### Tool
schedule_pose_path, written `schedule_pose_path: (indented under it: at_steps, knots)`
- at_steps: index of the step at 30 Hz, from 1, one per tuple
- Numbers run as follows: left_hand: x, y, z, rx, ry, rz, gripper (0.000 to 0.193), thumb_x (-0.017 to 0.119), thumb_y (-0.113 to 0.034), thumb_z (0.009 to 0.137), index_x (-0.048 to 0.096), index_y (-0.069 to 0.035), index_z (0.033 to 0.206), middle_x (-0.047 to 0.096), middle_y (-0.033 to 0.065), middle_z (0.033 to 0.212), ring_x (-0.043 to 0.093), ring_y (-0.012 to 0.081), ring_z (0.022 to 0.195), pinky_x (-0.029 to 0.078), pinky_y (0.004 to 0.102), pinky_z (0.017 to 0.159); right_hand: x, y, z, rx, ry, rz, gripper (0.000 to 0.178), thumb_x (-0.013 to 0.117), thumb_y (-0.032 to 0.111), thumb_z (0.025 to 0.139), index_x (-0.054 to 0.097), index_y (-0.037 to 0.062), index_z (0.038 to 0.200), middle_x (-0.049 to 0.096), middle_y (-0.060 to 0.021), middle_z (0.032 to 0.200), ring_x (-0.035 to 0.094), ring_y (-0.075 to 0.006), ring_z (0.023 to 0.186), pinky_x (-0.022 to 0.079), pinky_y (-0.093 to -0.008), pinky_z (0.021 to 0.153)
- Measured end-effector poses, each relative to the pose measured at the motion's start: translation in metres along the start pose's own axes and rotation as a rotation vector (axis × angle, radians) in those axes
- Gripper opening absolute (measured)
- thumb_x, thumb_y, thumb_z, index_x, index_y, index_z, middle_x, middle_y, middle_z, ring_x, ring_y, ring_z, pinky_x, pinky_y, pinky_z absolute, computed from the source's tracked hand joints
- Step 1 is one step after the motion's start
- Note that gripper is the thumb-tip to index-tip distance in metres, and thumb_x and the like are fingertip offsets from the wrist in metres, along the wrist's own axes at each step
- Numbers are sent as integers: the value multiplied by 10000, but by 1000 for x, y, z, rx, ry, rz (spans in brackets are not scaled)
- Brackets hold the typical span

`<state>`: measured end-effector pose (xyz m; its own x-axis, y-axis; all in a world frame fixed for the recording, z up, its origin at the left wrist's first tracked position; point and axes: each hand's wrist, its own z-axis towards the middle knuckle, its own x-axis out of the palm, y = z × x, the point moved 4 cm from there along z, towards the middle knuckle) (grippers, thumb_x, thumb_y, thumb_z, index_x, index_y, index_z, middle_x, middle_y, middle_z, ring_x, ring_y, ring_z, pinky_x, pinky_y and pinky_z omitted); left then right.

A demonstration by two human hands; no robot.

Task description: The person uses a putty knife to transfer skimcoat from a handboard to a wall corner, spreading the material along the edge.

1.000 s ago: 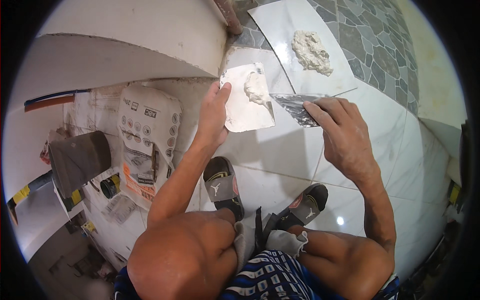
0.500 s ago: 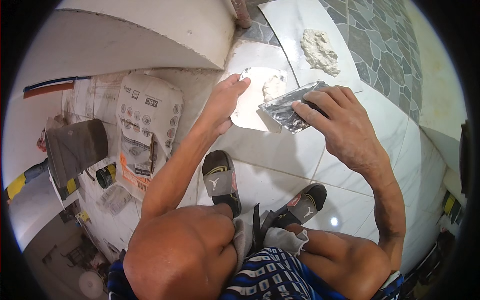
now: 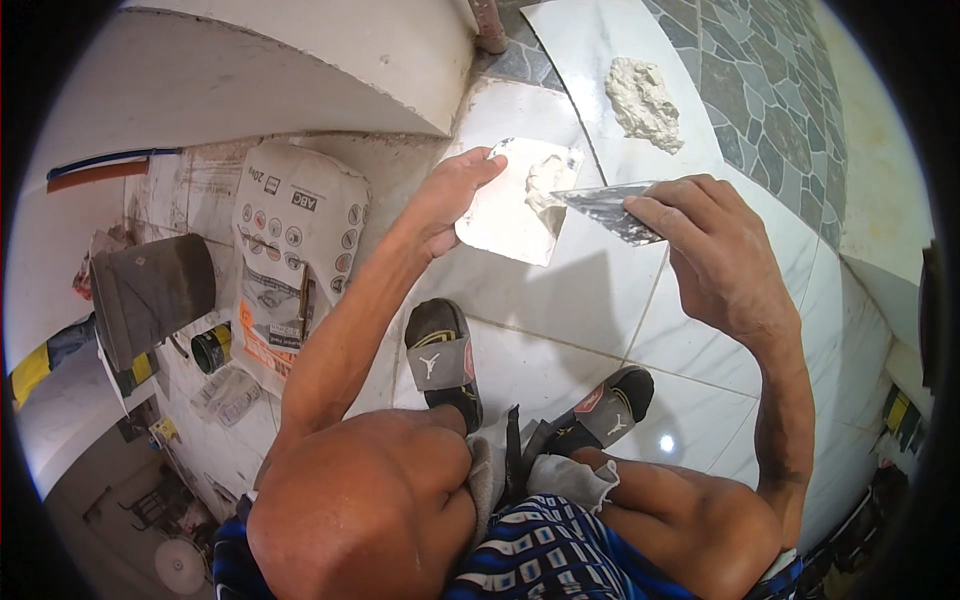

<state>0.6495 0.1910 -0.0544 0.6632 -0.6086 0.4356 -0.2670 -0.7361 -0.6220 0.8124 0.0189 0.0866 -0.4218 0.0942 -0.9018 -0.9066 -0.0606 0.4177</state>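
My left hand (image 3: pixel 458 200) is closed on the left edge of a flat white plate (image 3: pixel 500 222) with rounded corners, its thumb on top. A soft lump of off-white paste (image 3: pixel 541 186) lies on the plate's right half. Held in my right hand (image 3: pixel 728 255) is a flat, smeared metal scraper blade (image 3: pixel 612 212), pinched between thumb and fingers. The blade is seen at a slant, its left tip at the edge of the paste. Beyond both hands, a bigger heap of the same paste (image 3: pixel 643 105) rests on a white marble-look slab (image 3: pixel 590 60).
On the left stands a printed paper sack (image 3: pixel 300 215), beside a dark bucket (image 3: pixel 150 300) and a crumpled clear plastic piece (image 3: pixel 230 395). A pipe (image 3: pixel 488 25) and a wall ledge (image 3: pixel 300 60) are at the back. My sandalled feet (image 3: pixel 440 360) are on the tiled floor.
My right hand has moved slightly right and turned the scraper blade to a flatter slant, uncovering more paste on the plate. My left hand has tilted the plate a little.
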Motion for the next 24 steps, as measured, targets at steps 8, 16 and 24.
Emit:
schedule_pose_path:
  at_steps: [8, 16, 24]
  knots:
    - [3, 0, 2, -55, 83, 55, 279, 481, -148, 986, 485, 74, 1157, 613, 142, 1084, 665, 176, 902, 587, 285, 742, -1, 9, 13, -44, 105, 1, 462, 609, -92, 646, 624, 58, 1083, 612, -82, 1037, 551, -285, 947, 456, -386, 833]
    - [4, 20, 7, -247, 85, -162, 327, 461, -134, 985, 457, 100, 1214, 605, 168, 1111, 662, 181, 920, 588, 290, 778, 5, 2, 25, -188, 289, -38, 322, 584, -25, 685, 617, 52, 995, 598, -92, 872, 583, -286, 878, 470, -396, 761]
    - [-5, 39, 16, -321, -34, -188, 318, 445, -126, 979, 472, 102, 1198, 616, 172, 1099, 669, 203, 923, 576, 337, 838, 5, -27, 71, -85, 642, 40, 232, 551, -36, 794, 669, 22, 984, 657, -164, 804, 639, -319, 769, 516, -413, 703]
